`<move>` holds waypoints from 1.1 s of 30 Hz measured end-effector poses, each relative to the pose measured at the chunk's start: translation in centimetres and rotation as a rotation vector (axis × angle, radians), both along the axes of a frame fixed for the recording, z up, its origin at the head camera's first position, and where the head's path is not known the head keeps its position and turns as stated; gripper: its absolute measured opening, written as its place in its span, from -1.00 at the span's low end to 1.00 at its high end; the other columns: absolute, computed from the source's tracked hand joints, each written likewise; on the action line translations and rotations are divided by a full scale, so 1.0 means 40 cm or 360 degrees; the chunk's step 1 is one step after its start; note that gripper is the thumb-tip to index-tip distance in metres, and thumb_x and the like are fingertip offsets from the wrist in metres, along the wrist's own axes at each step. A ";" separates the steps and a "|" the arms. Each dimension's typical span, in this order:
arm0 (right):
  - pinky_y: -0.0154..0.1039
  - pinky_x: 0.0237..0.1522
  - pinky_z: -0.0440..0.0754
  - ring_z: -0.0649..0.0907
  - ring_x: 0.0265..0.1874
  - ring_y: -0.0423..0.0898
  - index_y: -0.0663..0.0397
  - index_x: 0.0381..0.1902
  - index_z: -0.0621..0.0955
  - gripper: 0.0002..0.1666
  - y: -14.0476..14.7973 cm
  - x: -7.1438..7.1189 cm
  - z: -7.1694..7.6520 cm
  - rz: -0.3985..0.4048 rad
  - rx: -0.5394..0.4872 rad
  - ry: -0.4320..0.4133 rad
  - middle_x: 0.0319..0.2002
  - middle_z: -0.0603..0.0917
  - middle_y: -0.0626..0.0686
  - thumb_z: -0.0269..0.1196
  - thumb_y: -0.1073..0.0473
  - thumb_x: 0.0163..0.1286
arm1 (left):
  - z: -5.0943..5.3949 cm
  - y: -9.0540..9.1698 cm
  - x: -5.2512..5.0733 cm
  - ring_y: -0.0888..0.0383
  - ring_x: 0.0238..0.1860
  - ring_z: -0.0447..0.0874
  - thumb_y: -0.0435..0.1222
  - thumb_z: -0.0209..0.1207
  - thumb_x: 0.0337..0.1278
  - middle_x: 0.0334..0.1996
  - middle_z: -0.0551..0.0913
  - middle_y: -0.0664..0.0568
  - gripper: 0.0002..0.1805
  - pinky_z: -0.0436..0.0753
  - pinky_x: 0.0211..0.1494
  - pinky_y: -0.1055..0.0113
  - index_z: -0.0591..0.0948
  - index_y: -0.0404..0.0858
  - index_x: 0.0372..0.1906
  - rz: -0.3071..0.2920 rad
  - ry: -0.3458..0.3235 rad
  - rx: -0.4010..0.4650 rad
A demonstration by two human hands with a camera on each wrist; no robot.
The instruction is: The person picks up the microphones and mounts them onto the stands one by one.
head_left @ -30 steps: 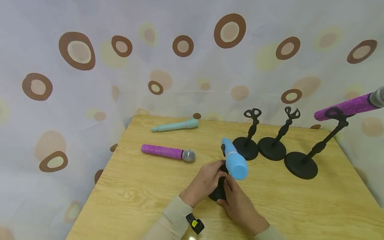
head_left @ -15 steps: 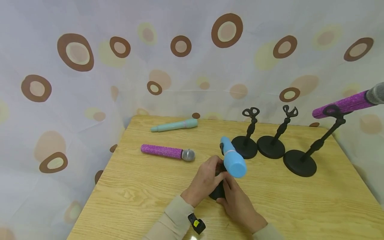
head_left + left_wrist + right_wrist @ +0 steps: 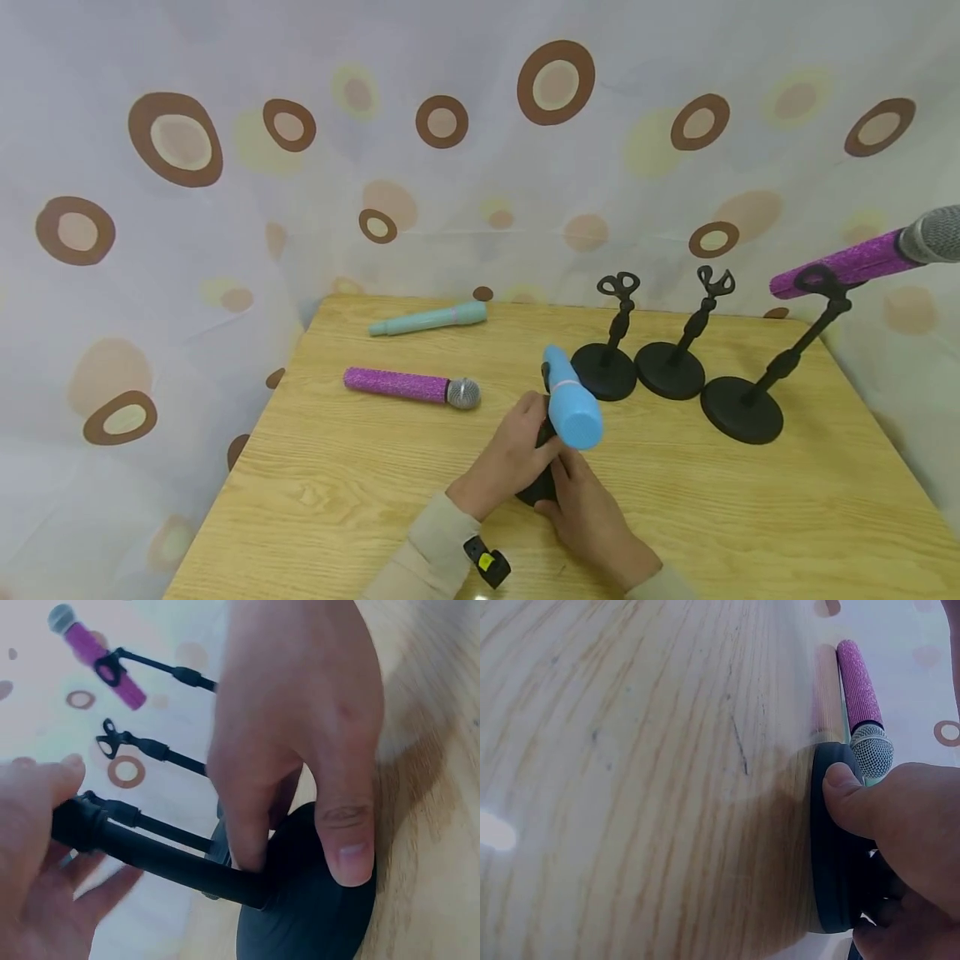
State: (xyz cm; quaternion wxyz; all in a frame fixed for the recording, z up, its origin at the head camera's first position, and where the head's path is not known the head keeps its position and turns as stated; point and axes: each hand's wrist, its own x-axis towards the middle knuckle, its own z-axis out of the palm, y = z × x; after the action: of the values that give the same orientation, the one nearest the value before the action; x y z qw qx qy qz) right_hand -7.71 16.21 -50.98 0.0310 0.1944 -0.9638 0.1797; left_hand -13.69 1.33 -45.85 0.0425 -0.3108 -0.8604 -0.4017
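A light blue microphone point(image 3: 575, 412) rests tilted in the clip of a black stand, its wide head toward me. My left hand point(image 3: 506, 462) grips the stand's upright below the microphone; in the left wrist view the left hand point(image 3: 34, 855) has its fingers around the black joint of the pole point(image 3: 172, 862). Low on the same stand, my right hand point(image 3: 596, 521) holds the round base point(image 3: 536, 490). The left wrist view shows the right hand point(image 3: 300, 727) with thumb on the base point(image 3: 307, 900) and fingers by the pole's foot. In the right wrist view the right thumb presses the base's edge point(image 3: 832, 862).
On the wooden table point(image 3: 337, 517) lie a purple microphone point(image 3: 397, 384) and a pale green one point(image 3: 427, 320). Two black stands with bare clips point(image 3: 604, 371) point(image 3: 670, 369) are behind right; a third point(image 3: 742, 409) holds another purple microphone point(image 3: 847, 264). A patterned cloth point(image 3: 465, 192) hangs behind.
The head view has shifted slightly, so the scene sits a little further left. Both hands keep their hold on the stand, with hardly any visible movement.
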 end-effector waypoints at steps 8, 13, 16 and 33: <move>0.02 0.24 0.55 0.40 0.37 0.25 0.54 0.34 0.34 -0.09 0.001 0.007 -0.005 0.0040 0.0042 0.0105 0.45 0.23 0.36 0.42 0.07 0.24 | 0.011 -0.016 0.005 0.19 0.01 0.62 -0.41 -0.07 0.50 -0.07 0.61 -0.08 -0.81 0.62 0.06 0.43 0.43 -0.30 0.08 -0.0180 -0.0229 0.0098; 0.03 0.25 0.54 0.37 0.40 0.26 0.54 0.34 0.33 -0.11 0.001 0.008 -0.004 0.0023 0.0057 0.0059 0.46 0.21 0.37 0.40 0.07 0.26 | 0.010 -0.005 0.008 0.11 0.04 0.68 -0.46 -0.01 0.44 -0.09 0.63 -0.09 -0.81 0.65 0.08 0.41 0.44 -0.32 0.06 -0.0105 -0.0074 0.0009; 0.03 0.28 0.52 0.33 0.43 0.25 0.54 0.35 0.32 -0.11 0.000 0.008 -0.002 0.0009 0.0088 0.0045 0.48 0.19 0.36 0.38 0.05 0.28 | 0.005 0.002 0.011 0.09 0.02 0.69 -0.49 0.01 0.41 -0.10 0.63 -0.10 -0.79 0.66 0.08 0.41 0.45 -0.34 0.06 -0.0067 0.0012 0.0022; 0.04 0.37 0.43 0.26 0.48 0.22 0.49 0.40 0.29 -0.09 0.002 0.002 -0.009 0.0032 0.0287 0.0084 0.49 0.19 0.37 0.33 -0.04 0.34 | -0.012 0.009 0.014 0.17 -0.18 0.58 -0.35 0.11 0.40 -0.15 0.54 -0.07 -0.74 0.64 -0.01 0.47 0.45 -0.34 0.10 0.0069 0.0264 -0.0039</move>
State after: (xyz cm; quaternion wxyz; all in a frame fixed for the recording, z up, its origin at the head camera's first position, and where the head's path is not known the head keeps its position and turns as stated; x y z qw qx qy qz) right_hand -7.62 16.30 -51.33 0.0369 0.2106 -0.9730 0.0873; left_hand -13.12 1.71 -46.35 0.1187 -0.3248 -0.8652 -0.3631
